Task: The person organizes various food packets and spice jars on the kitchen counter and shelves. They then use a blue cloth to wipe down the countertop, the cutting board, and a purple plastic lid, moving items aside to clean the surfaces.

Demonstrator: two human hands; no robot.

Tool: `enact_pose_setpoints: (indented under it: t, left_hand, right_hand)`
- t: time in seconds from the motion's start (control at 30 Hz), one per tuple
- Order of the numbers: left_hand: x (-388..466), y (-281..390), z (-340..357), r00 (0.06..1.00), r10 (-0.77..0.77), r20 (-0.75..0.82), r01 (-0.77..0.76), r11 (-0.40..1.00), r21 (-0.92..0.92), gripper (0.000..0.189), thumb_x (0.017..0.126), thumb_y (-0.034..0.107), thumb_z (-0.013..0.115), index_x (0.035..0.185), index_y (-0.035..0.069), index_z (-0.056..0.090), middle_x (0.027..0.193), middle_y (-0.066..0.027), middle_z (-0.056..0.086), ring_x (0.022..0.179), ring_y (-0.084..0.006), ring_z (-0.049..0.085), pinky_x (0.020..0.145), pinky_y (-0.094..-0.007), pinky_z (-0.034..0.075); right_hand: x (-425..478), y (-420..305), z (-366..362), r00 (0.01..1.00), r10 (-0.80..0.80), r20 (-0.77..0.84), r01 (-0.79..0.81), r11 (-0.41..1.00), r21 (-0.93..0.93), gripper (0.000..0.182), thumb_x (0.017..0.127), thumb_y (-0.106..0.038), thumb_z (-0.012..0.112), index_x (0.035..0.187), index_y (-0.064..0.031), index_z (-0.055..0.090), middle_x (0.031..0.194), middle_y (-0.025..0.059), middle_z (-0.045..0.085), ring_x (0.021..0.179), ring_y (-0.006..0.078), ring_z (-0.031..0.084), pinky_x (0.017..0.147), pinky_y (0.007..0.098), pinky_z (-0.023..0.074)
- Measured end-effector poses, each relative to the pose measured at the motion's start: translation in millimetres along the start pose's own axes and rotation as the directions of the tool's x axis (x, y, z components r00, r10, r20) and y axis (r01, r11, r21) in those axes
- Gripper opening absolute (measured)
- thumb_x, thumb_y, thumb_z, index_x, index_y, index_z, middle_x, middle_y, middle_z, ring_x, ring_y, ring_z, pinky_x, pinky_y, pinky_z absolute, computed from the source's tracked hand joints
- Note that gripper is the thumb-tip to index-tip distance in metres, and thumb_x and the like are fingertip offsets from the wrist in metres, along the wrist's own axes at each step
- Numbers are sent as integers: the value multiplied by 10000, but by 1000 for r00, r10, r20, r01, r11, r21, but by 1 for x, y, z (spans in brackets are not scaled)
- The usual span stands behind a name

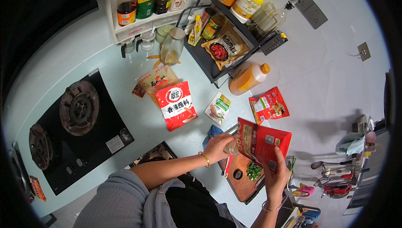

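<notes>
My left hand (219,148) holds a small clear jar (231,148), its mouth close to the edge of a red seasoning packet (267,140). The packet is gripped in my right hand (276,171), tilted, with its printed back towards me. Whether anything passes from packet to jar cannot be seen. Below both hands lies a wooden cutting board (243,192) with chopped green onions (253,171) and a round black lid (237,174). A strip of red packaging (228,166) rests at the board's left edge. Behind my left hand is a blue cloth (214,131), partly hidden.
Seasoning packets (176,105) lie on the counter, with a small sachet (218,108) and a red bag (269,105) nearby. An orange-capped bottle (249,78) stands beside a black rack (205,66). A gas stove (103,152) is at left; utensils (337,171) hang at right.
</notes>
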State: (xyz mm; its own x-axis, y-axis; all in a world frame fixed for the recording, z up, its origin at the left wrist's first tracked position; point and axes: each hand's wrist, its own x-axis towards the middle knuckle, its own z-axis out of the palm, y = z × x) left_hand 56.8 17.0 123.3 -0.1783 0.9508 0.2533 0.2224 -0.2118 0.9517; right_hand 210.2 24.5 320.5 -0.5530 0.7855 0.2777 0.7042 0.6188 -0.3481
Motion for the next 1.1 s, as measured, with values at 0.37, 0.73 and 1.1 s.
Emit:
enact_pose_setpoints:
  t: [0.37,0.73,1.1]
  left_hand:
    - [-3,-3,0,1000,-3,30,3,1000,-11,550,592,95,745,1101,73,537,1135,-125,526,1104,-317,467,937,-402,377]
    - [-3,3,-3,999,-43,21,43,999,5,571,585,100,763,1107,59,536,1136,-127,526,1094,-307,478,932,-394,388]
    - [-7,-14,-4,994,36,-107,-30,998,50,480,603,137,729,1044,85,546,1045,-88,576,986,-284,541,798,-409,408]
  right_hand:
    - [1,-11,11,944,258,-207,-210,951,227,764,651,43,733,1311,-55,360,1044,152,592,900,201,607,757,295,486]
    - [-6,-5,5,936,261,-237,-240,964,114,575,667,-10,726,1164,-7,437,906,145,600,818,202,579,750,294,456]
    - [-16,5,27,944,306,-124,-300,952,69,647,655,-29,747,1206,-18,408,944,165,617,821,234,611,724,326,481]
